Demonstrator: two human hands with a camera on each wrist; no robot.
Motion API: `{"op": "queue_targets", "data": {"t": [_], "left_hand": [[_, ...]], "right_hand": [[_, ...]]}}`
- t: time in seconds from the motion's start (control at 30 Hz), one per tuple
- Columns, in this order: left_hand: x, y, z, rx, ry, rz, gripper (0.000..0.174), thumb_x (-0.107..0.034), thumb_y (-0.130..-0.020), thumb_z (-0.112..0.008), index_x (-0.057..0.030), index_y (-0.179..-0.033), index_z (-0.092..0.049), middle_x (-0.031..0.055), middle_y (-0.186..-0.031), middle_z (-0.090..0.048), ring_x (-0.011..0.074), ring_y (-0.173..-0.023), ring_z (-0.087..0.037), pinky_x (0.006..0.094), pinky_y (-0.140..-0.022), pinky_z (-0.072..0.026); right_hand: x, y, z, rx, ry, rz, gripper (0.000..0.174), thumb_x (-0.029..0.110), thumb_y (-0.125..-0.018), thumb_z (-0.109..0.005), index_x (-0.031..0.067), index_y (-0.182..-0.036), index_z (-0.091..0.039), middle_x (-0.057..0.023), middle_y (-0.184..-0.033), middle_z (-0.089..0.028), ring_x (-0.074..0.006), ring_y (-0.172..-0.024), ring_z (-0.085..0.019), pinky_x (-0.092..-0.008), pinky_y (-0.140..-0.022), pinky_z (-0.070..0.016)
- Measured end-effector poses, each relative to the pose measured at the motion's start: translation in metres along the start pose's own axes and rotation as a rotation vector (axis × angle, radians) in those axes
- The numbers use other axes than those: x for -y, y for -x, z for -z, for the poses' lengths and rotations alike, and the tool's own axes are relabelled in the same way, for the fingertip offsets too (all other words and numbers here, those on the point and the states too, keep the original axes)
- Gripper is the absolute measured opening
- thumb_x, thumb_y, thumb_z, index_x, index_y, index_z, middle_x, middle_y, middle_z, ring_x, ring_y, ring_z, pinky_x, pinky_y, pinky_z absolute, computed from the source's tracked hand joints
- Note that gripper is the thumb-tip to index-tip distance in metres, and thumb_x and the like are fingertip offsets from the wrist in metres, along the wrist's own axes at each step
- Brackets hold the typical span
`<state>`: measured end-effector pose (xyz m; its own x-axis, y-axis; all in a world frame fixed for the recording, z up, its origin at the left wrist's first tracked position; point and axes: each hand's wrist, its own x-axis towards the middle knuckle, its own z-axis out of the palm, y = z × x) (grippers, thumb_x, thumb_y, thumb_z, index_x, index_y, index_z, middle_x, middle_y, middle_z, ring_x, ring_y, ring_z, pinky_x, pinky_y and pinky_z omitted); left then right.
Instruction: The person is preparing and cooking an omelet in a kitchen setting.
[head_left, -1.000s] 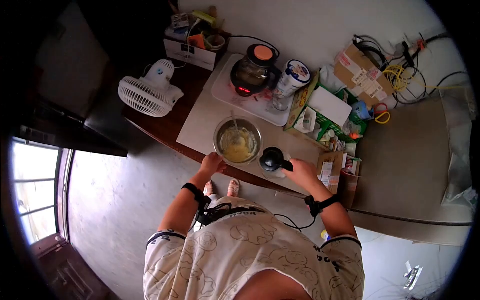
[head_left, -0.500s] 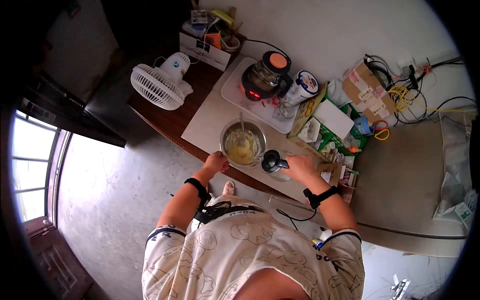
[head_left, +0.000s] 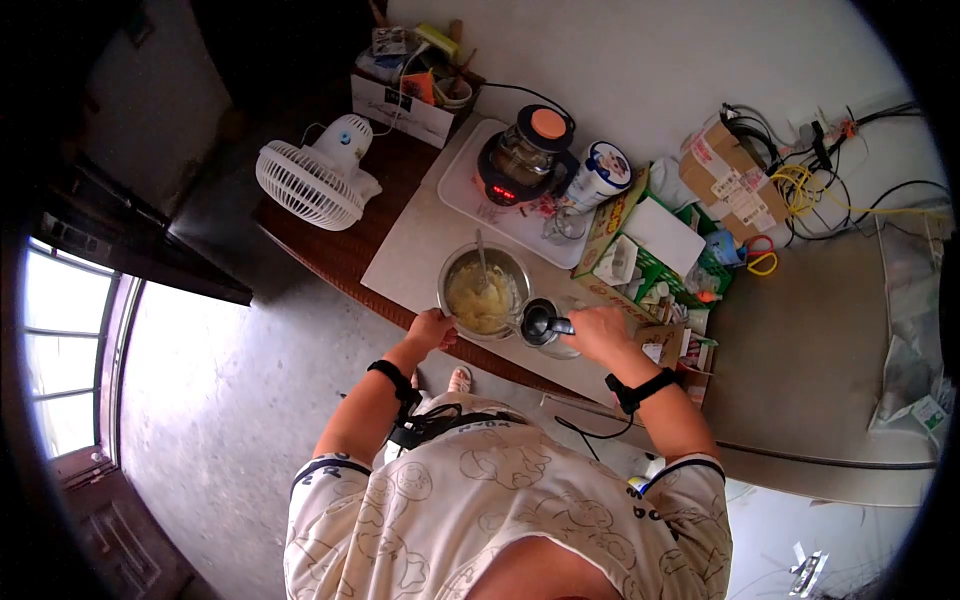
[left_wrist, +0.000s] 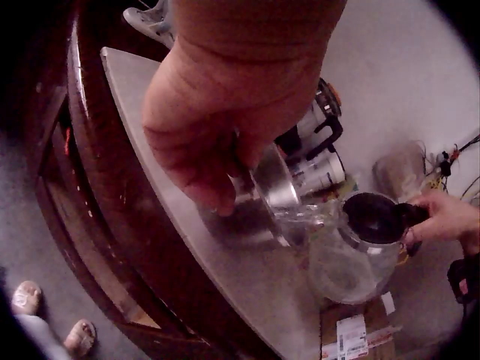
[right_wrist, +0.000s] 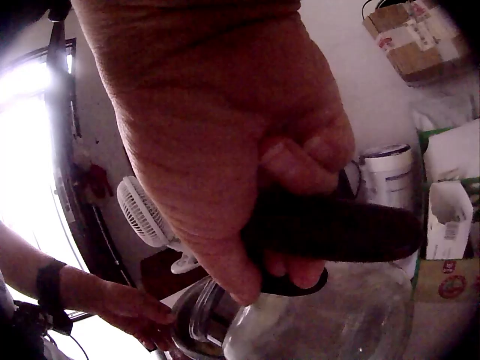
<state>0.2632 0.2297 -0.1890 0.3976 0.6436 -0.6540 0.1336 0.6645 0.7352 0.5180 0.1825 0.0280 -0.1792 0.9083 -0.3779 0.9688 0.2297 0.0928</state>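
A steel bowl [head_left: 446,275] with a pale yellow mixture [head_left: 480,305] and a spoon [head_left: 481,250] in it stands near the counter's front edge. My left hand [head_left: 432,329] pinches the bowl's near left rim. My right hand [head_left: 600,335] grips the black handle [right_wrist: 337,229] of a glass jug [left_wrist: 349,270] with a black lid [left_wrist: 373,217]. In the left wrist view the jug is tilted, its spout over the bowl's rim. Whether liquid flows from it, I cannot tell.
Behind the bowl a tray [head_left: 460,190] holds an electric kettle [head_left: 525,155], a white tub [head_left: 603,175] and a glass cup [head_left: 563,227]. A white fan [head_left: 315,180] is at the left. Green baskets [head_left: 655,270] and a small carton [head_left: 660,345] stand right of the jug.
The jug has come up from beside the bowl and tilted toward it, its spout now at the bowl's rim. My left hand stays at the bowl. The head view has shifted slightly.
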Motion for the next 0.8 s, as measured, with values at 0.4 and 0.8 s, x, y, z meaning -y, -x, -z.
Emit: {"op": "queue_targets", "data": {"t": [0.4, 0.8], "left_hand": [[-0.002, 0.002, -0.001, -0.023, -0.034, 0.007, 0.025, -0.026, -0.087, -0.052, -0.0018, -0.081, -0.054, 0.0064, -0.069, -0.061, 0.0160, -0.058, -0.060, 0.0275, -0.049, -0.0497], [0.000, 0.002, 0.000, -0.028, -0.020, 0.018, 0.023, -0.026, -0.087, -0.051, -0.0035, -0.083, -0.054, 0.0064, -0.070, -0.061, 0.0161, -0.060, -0.061, 0.0289, -0.051, -0.0505]], "right_hand": [[-0.005, 0.001, -0.010, -0.066, 0.021, 0.031, 0.021, 0.029, -0.066, -0.067, 0.0091, -0.071, -0.063, -0.0092, -0.064, -0.060, -0.0276, -0.063, -0.060, -0.0392, -0.054, -0.0466], [-0.008, -0.001, -0.015, -0.078, 0.022, 0.012, 0.019, 0.026, -0.064, -0.068, 0.0086, -0.068, -0.065, -0.0106, -0.065, -0.061, -0.0288, -0.065, -0.061, -0.0397, -0.057, -0.0474]]}}
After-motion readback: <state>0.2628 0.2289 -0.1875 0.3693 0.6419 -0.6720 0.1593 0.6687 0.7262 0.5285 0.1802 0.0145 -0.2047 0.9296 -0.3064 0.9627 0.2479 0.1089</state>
